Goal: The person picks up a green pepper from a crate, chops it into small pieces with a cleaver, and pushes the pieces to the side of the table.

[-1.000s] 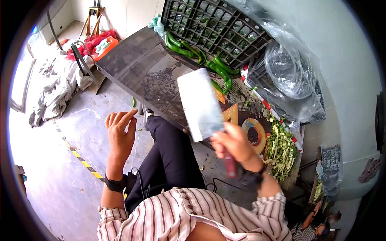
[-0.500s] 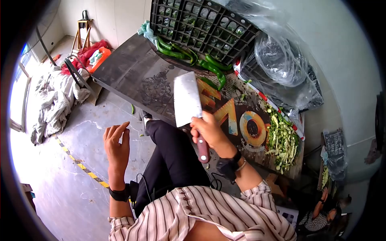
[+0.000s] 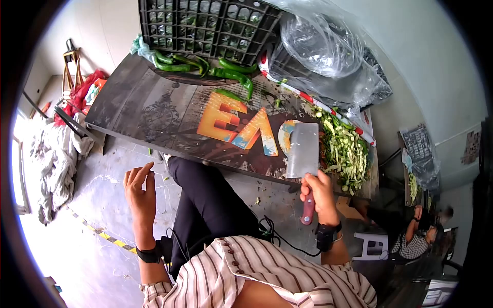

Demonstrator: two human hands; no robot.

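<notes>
My right hand (image 3: 319, 192) grips the red handle of a broad steel cleaver (image 3: 303, 150). The blade stands over the near right part of the dark printed board (image 3: 154, 110), beside a heap of sliced green pepper (image 3: 343, 151). My left hand (image 3: 138, 190) hangs in the air over the floor, left of my knee, fingers spread and holding nothing. Whole green peppers (image 3: 231, 74) lie at the board's far edge, below a tilted black crate (image 3: 205, 23).
Clear plastic bags (image 3: 328, 51) bulge at the back right. Crumpled cloth (image 3: 54, 159) and a red item (image 3: 84, 92) lie on the floor to the left. Another person (image 3: 411, 233) sits at the lower right. A black cable (image 3: 272, 231) trails by my leg.
My right hand has swung the cleaver from the board's middle to the right, up against the sliced pepper pile. The view shifted left. My left hand stayed low and open.
</notes>
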